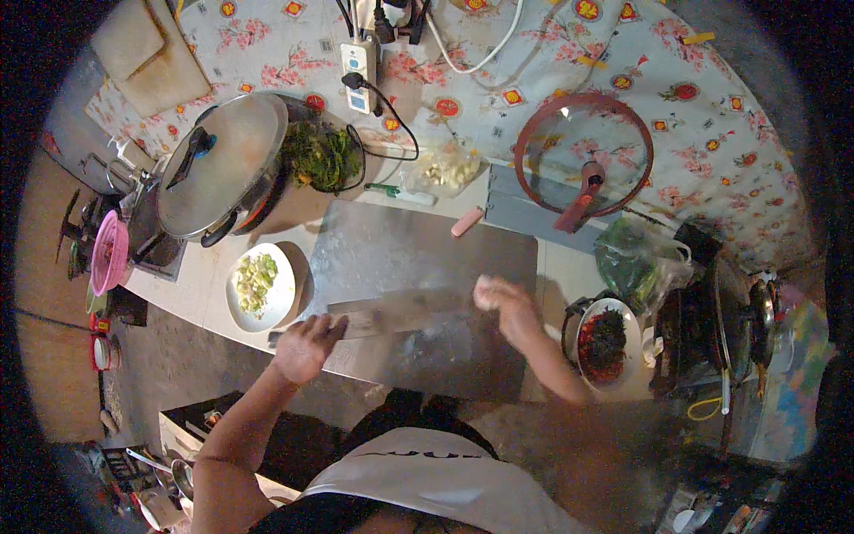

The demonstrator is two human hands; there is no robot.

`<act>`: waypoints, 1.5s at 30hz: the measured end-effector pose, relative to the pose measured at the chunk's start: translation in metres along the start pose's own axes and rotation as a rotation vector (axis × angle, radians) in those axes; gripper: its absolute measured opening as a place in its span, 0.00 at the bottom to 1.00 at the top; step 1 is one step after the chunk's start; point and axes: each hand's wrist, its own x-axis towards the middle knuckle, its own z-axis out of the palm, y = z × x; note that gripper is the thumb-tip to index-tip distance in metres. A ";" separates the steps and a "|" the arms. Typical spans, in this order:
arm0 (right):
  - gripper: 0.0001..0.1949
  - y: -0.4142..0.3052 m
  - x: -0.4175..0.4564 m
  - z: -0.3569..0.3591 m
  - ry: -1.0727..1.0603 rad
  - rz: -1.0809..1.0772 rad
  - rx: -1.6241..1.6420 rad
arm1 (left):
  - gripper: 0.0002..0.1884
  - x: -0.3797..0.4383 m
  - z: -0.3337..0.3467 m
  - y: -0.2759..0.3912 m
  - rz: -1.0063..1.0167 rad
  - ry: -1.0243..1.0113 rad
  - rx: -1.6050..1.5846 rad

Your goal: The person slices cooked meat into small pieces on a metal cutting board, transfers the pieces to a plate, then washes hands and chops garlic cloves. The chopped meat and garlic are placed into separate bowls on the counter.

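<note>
My left hand [307,348] grips the handle of a broad-bladed kitchen knife [363,324]. Its blade lies low over the metal cutting board [427,250], pointing right, and its far end is blurred. Above the right part of the board, my right hand [517,317] has its fingers closed around a small pale pinkish thing [487,292], too blurred to name. A pink bar-shaped thing [467,221] rests at the board's far edge. Left of the board, a white plate [288,304] bears chopped pale green vegetable pieces [255,280].
A large lidded pot [223,167] stands back left beside leafy greens [323,157]. Behind the board are a green-handled knife [400,193] and a bag of garlic [450,170]. A glass lid [584,153] leans back right. At right sits a plate of chopped red and dark food [604,344].
</note>
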 end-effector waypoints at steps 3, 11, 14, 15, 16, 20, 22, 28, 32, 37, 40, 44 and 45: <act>0.14 -0.003 0.026 -0.018 0.305 -0.348 -0.586 | 0.21 -0.024 -0.004 0.008 -0.241 0.014 -0.140; 0.13 0.081 -0.015 0.103 -0.195 -0.606 -0.330 | 0.15 -0.036 0.010 0.035 -0.727 0.182 -0.457; 0.12 0.039 -0.001 0.106 -0.353 -0.105 0.236 | 0.13 -0.031 0.012 0.037 -0.785 0.233 -0.531; 0.11 0.030 0.017 0.091 -0.167 -0.166 0.181 | 0.13 -0.030 0.016 0.038 -0.799 0.248 -0.547; 0.11 0.022 0.040 0.075 0.011 -0.224 0.133 | 0.13 -0.031 0.022 0.040 -0.817 0.258 -0.556; 0.17 0.046 0.067 0.072 0.330 -0.565 -0.792 | 0.13 -0.018 0.034 0.043 -0.868 0.258 -0.576; 0.20 0.070 0.042 0.100 0.038 -0.556 -0.777 | 0.14 -0.005 0.039 0.041 -0.830 0.216 -0.539; 0.08 0.019 0.049 0.078 0.123 -0.330 -0.677 | 0.18 0.008 0.075 0.034 -0.595 0.124 -0.321; 0.17 -0.008 0.124 0.054 0.507 -0.168 -0.675 | 0.19 0.024 0.089 0.036 -0.441 0.164 -0.250; 0.22 -0.015 0.161 0.053 0.492 0.091 -0.907 | 0.20 0.031 0.096 0.037 -0.425 0.145 -0.313; 0.19 0.002 0.167 0.050 0.493 0.035 -1.041 | 0.19 0.035 0.098 0.038 -0.451 0.159 -0.353; 0.15 0.005 0.156 0.049 0.470 -0.042 -0.875 | 0.18 0.041 0.082 0.027 -0.364 0.073 -0.435; 0.15 0.009 0.153 0.047 0.458 -0.075 -0.753 | 0.18 0.053 0.064 0.018 -0.312 0.052 -0.475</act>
